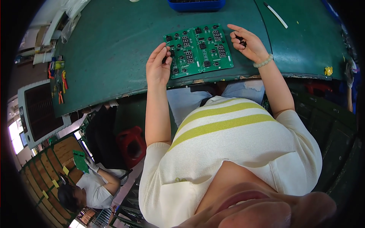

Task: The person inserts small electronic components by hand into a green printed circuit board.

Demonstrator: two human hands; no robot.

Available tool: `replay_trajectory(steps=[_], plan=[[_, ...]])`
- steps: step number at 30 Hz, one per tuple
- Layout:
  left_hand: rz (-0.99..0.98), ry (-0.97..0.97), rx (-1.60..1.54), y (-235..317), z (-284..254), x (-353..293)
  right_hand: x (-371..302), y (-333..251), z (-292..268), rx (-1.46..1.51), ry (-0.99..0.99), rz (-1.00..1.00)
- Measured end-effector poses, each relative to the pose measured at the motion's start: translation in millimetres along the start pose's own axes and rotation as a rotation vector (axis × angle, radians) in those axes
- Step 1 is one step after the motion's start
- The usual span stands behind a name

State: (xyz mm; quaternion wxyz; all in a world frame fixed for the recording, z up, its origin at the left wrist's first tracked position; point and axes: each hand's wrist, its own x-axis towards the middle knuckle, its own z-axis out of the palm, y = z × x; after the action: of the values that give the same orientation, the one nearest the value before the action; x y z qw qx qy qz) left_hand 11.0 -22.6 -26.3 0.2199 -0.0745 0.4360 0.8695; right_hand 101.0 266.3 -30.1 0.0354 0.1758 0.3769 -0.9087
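Note:
A green circuit board panel (195, 57) lies flat on the green table in front of me. It carries several digit displays, black square parts and small round parts. My left hand (157, 67) is at the panel's left edge, its thumb and fingers closed on a small black part (164, 59), whose kind I cannot make out. Just off the panel's right edge, my right hand (249, 45) curls its fingers round small black parts (240, 41), with the index finger stretched toward the board. How many parts it holds is hidden by the fingers.
A blue tray (196, 5) with dark contents stands at the far edge. A white pen-like stick (276, 15) lies far right, a yellow wad (328, 70) near right. Pliers (64, 81) lie left. Lower left, another person (99, 190) holds a green board (80, 161) near a red stool (131, 146).

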Motion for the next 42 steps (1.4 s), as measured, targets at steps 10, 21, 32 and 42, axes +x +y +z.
replay_trajectory(steps=[10, 21, 32, 42], plan=[[-0.011, -0.119, -0.021, 7.3, -5.7, 12.8, 9.1, 8.6, -21.3, 0.078, -0.058, 0.045], [0.028, 0.002, 0.329, 16.7, 12.1, 8.6, 13.8, 1.9, -10.3, -0.171, 0.030, -0.030], [0.350, -0.060, 1.381, 9.6, 16.0, 18.9, 23.5, 7.9, -9.7, -0.265, 0.078, -0.056], [0.467, -0.172, 1.607, 12.2, 22.2, 20.7, 29.8, 11.9, 1.1, -0.892, 0.256, -0.332]])
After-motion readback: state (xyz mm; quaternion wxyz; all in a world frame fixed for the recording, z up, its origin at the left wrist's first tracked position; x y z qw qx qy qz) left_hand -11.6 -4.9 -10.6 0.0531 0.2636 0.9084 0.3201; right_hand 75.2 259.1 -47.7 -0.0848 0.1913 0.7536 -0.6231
